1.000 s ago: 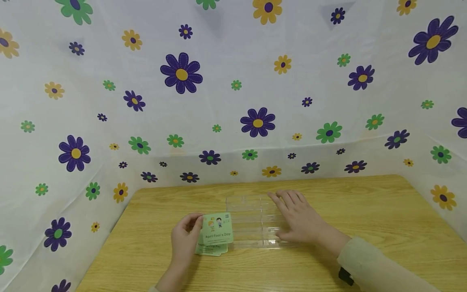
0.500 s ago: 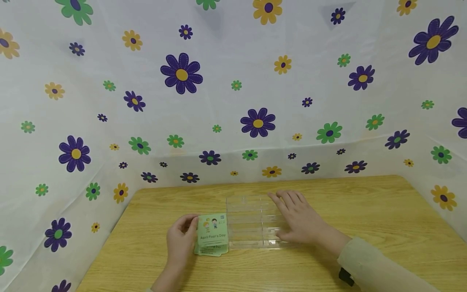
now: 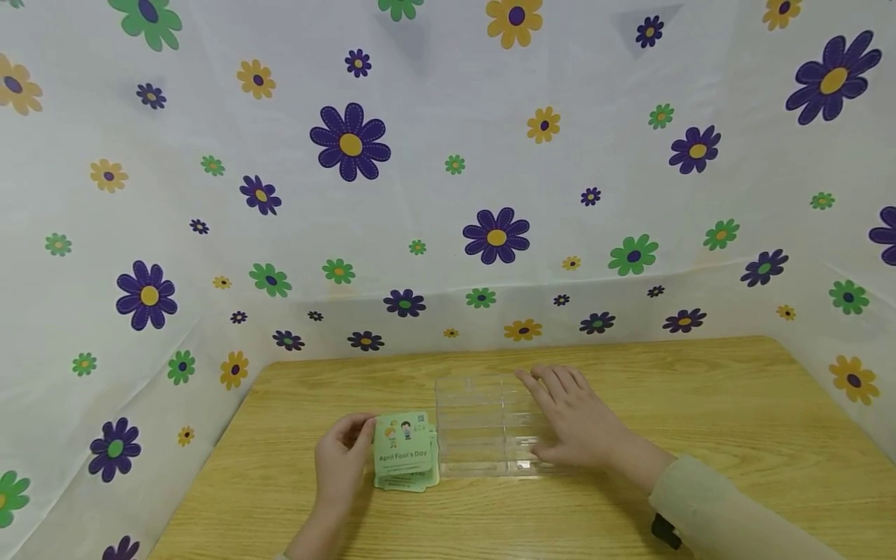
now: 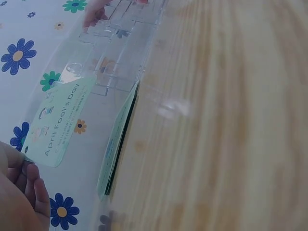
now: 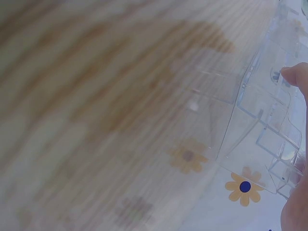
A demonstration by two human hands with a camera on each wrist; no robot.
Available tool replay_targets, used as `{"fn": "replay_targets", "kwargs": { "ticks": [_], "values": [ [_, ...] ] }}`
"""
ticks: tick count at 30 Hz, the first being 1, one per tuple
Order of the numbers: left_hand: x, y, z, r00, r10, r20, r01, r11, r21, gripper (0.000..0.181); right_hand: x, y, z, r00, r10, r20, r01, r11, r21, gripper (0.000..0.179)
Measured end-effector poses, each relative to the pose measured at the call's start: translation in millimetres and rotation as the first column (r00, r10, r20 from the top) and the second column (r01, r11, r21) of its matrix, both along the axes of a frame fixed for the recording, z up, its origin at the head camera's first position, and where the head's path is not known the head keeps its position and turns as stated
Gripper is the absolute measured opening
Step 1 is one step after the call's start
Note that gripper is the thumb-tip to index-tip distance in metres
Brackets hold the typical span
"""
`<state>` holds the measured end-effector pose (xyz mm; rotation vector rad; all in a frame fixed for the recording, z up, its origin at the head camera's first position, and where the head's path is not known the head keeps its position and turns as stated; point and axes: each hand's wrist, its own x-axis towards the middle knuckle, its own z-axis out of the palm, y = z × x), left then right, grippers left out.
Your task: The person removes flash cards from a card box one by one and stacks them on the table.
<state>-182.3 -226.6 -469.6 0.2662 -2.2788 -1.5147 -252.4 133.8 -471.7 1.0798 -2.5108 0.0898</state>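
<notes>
Between thumb and fingers, my left hand (image 3: 337, 459) pinches the upper left corner of a pale green card (image 3: 402, 443) that reads "April Fool's Day". In the left wrist view, the card is held above a low stack of similar cards (image 4: 118, 142) on the table. A clear plastic organizer (image 3: 470, 432) with several compartments lies just right of the cards. My right hand (image 3: 577, 420) rests spread across the organizer's right part, fingers toward its far edge and thumb on the near side. That hand covers part of the compartments.
The wooden table (image 3: 665, 397) is glossy and reflects the flowers. A white cloth (image 3: 420, 202) with purple, green and orange flowers surrounds its back and sides. A small black object (image 3: 665, 531) shows at the right cuff.
My left hand has moved the April Fool's Day card left and slightly down, away from the organizer's edge and over the stack. My right hand and the organizer keep their place.
</notes>
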Motion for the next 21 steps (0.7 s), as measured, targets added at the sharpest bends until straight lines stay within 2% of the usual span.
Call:
{"fn": "replay_targets", "kwargs": {
  "ticks": [8,21],
  "values": [
    [-2.4,-5.4,-3.9,0.998,-0.008,0.061,0.008,1.0,0.008,0.016,0.5,0,0.2,1.0,-0.004,0.006,0.004,1.0,-0.002,0.116],
    [-5.2,-10.6,-10.9,0.989,-0.012,0.15,0.017,0.999,-0.031,0.016,-0.4,0,-0.7,1.0,-0.005,0.016,0.005,1.0,0.002,0.116]
  ]
}}
